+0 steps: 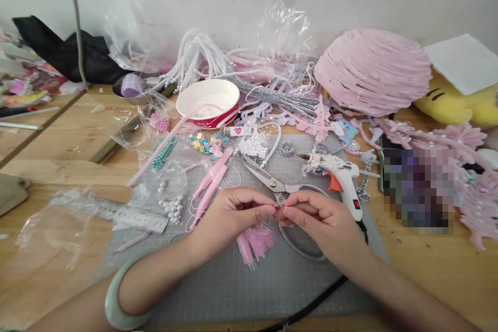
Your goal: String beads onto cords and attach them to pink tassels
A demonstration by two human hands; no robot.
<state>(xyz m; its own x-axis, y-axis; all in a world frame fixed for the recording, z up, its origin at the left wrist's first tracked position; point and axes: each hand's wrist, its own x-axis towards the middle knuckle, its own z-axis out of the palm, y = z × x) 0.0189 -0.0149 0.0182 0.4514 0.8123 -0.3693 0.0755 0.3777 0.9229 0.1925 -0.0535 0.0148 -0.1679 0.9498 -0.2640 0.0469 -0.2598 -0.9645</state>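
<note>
Small red piece (277,207), mostly hidden, pinched between fingertips of left hand (233,215) and right hand (324,220); only sliver shows, exact shape and full length too covered to tell. Pink tassel (254,245) just below left fingers, over gray cutting mat (218,293): fine, loose strands, fanned out, paler at uneven ends, ends pointing down toward near edge of mat. Upper end of tassel hidden behind left hand; whether joined to red piece, cannot tell.
</note>
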